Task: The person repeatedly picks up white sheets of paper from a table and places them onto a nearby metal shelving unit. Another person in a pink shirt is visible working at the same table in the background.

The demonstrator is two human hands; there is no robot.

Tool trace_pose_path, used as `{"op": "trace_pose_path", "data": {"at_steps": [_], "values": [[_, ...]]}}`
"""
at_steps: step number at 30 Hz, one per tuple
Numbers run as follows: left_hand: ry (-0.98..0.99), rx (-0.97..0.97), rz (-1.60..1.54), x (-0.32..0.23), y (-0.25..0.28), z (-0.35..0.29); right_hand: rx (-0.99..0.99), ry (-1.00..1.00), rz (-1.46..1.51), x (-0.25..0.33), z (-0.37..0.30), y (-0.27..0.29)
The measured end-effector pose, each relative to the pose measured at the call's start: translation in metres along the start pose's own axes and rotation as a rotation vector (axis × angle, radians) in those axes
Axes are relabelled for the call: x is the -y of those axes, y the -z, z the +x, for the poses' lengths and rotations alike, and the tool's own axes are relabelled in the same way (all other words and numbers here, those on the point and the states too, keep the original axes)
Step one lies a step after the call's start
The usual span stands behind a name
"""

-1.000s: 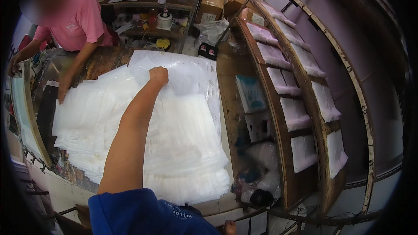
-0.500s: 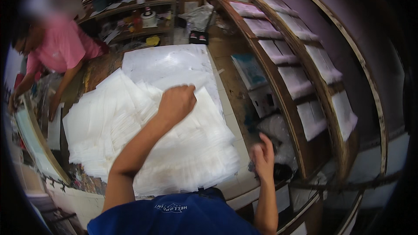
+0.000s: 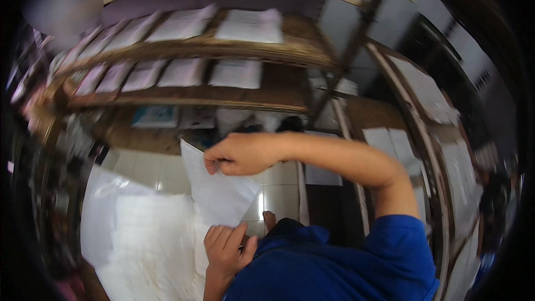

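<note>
A thin white sheet [image 3: 220,198] hangs tilted beside the table, its upper part pinched by the thumb and fingers of my right hand [image 3: 245,153]. My left hand [image 3: 227,249] is lower, at the edge of the broad white pile [image 3: 150,245] and close to the sheet's lower end. Its fingers are bent and its thumb stands apart from them, so it looks open; whether its fingertips touch the sheet is unclear. Many thin white pieces make up the pile, which lies on a pale glossy board [image 3: 103,212] and is partly blurred.
Ahead, wooden shelves [image 3: 195,50] carry rows of flat white bundles [image 3: 251,25]. More racks [image 3: 362,195] with white packs [image 3: 426,86] rise on the right. Tiled floor [image 3: 276,189] and a bare foot [image 3: 269,220] show beyond the table. A blue and white packet [image 3: 154,116] lies under the shelves.
My view has swung right toward the shelves, and the co-worker is no longer clearly seen. My right hand, unladen before, now grips a white sheet. My left hand has drawn back from over the pile.
</note>
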State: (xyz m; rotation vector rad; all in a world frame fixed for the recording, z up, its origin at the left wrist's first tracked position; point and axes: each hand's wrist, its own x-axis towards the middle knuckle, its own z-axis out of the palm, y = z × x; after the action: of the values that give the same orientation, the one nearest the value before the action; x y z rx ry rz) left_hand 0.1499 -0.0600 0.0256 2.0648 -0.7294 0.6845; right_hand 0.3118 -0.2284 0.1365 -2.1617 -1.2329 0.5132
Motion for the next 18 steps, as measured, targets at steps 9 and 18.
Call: {"op": "trace_pose_path", "data": {"at_steps": [9, 18], "values": [[0.160, -0.060, -0.076, 0.021, -0.033, -0.033, -0.527, -0.857, -0.395, 0.138, -0.247, 0.141], [0.377, 0.306, -0.013, 0.021, -0.074, -0.058, -1.549, -1.262, -0.137, 0.216, -0.613, 0.079]]}}
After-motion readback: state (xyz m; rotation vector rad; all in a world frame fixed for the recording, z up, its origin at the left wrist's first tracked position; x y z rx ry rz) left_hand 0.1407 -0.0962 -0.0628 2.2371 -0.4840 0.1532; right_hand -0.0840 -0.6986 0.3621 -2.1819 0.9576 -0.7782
